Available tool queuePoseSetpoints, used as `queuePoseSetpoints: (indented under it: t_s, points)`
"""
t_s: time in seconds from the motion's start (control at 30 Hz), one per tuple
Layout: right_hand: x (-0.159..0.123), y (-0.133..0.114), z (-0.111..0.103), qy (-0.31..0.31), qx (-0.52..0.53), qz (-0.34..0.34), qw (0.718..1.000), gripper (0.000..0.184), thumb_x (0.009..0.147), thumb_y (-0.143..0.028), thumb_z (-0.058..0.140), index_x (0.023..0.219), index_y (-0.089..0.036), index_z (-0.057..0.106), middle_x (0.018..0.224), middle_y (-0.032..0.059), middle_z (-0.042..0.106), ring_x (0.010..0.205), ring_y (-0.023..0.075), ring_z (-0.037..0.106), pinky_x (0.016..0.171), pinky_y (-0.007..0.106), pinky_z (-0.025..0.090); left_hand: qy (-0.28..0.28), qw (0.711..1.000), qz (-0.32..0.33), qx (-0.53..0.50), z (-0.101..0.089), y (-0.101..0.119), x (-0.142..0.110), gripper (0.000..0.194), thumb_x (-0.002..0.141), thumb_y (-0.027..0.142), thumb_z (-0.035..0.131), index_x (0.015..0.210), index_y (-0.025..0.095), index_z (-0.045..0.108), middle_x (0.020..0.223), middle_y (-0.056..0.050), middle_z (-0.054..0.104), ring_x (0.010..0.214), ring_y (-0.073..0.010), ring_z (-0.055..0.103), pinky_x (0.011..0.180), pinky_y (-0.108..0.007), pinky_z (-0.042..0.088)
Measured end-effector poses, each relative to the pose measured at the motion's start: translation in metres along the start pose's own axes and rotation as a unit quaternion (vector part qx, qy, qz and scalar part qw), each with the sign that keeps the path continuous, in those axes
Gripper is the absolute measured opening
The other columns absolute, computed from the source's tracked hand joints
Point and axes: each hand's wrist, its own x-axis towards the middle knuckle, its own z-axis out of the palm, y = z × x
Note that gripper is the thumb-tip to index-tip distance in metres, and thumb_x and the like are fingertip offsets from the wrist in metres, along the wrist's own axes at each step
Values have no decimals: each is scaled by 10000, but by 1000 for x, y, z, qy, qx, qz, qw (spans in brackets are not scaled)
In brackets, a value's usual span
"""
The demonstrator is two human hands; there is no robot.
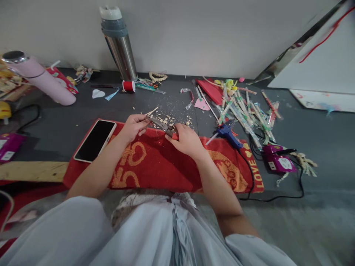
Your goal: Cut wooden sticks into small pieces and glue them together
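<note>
1. The left hand (134, 128) has its grip pinched together on a thin stick (152, 111); the stick slants up and away from the fingers, over the worktop (313, 136), close to the far edge of a red towel (163, 162).
2. The right hand (188, 140) has its grip clamped round the red handle of a pair of pliers (160, 123); the metal end points at the left hand and reaches its fingertips; whether the pliers touch the stick, I cannot tell.
3. Pale chips (169, 120) lie scattered just beyond both hands; a phone (95, 141) rests on the towel, beside the left forearm.
4. To the right, a blue glue gun (227, 134) lies at the towel's far edge; wrapped sticks (245, 112) sprawl behind it in a loose heap.
5. Toward the wall, a red spool (128, 86) sits near the foot of an upright steel flask (122, 55).
</note>
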Motion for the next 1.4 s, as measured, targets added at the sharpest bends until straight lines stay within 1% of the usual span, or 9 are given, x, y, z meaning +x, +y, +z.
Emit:
queuePoseSetpoints:
  t_s: [0.17, 0.3, 0.47, 0.7, 0.93, 1.13, 1.27, 1.33, 1.4]
  points:
    - [0, 0, 1, -9, 6, -6, 1000, 408, 907, -538, 468, 1030, -156, 544, 1014, 109, 668, 956, 257, 619, 782, 313, 415, -27, 999, -35, -17, -2, 5, 0, 161, 627, 256, 706, 603, 119, 623, 412, 65, 381, 312, -20, 305, 339, -186, 168]
    - [1, -2, 2, -23, 4, 3, 1000, 390, 922, -532, 431, 1006, -169, 544, 980, 101, 683, 902, 243, 634, 721, 300, 398, -18, 999, -43, -22, -3, 4, 0, 149, 619, 242, 696, 603, 119, 613, 470, 41, 476, 309, -7, 314, 335, -182, 161]
    - [1, -7, 3, -28, -19, 28, 999, 393, 922, -517, 420, 1038, -164, 548, 995, 122, 697, 892, 253, 649, 698, 307, 387, -8, 999, -44, -29, -2, 2, 1, 123, 620, 212, 675, 596, 125, 591, 456, 52, 458, 301, -13, 322, 330, -184, 172]
    - [0, -13, 3, -35, -37, 52, 997, 369, 921, -491, 394, 1002, -167, 550, 987, 115, 707, 866, 249, 663, 679, 310, 379, -2, 998, -44, -33, 2, 2, 1, 121, 639, 208, 665, 600, 118, 594, 556, 17, 552, 298, -2, 332, 328, -187, 175]
    - [-1, -15, 1, -40, -55, 61, 996, 345, 913, -453, 404, 1036, -165, 550, 1009, 121, 696, 903, 263, 664, 704, 315, 410, 2, 998, -52, -23, 5, 1, 0, 141, 693, 236, 649, 627, 123, 599, 489, 40, 478, 300, -6, 317, 337, -179, 176]
    - [1, -14, 2, -28, -52, 63, 996, 289, 908, -393, 420, 1029, -163, 546, 997, 114, 689, 890, 262, 662, 693, 318, 411, 6, 998, -40, -41, 7, -1, 0, 139, 704, 238, 655, 640, 123, 609, 533, 31, 517, 301, 0, 325, 344, -180, 191]
    - [3, -9, 7, -15, -40, 54, 998, 368, 925, -480, 408, 1021, -150, 539, 996, 122, 677, 903, 267, 646, 704, 319, 408, 41, 999, -9, -35, 8, -5, 3, 119, 698, 239, 679, 679, 127, 643, 606, 13, 584, 322, 4, 332, 344, -179, 197]
    - [4, -6, 10, 3, -31, 45, 999, 429, 922, -537, 406, 1022, -140, 533, 1013, 135, 665, 925, 266, 632, 733, 321, 410, 79, 996, 13, -25, 8, -7, 4, 104, 680, 231, 694, 693, 135, 657, 587, 20, 578, 328, -2, 331, 339, -180, 194]
    - [4, -4, 12, 18, -25, 31, 999, 429, 920, -533, 420, 1032, -133, 527, 1026, 142, 655, 947, 265, 615, 767, 327, 410, 110, 993, 34, -8, 8, -8, 4, 87, 666, 219, 699, 688, 144, 660, 534, 32, 547, 328, -13, 333, 336, -183, 197]
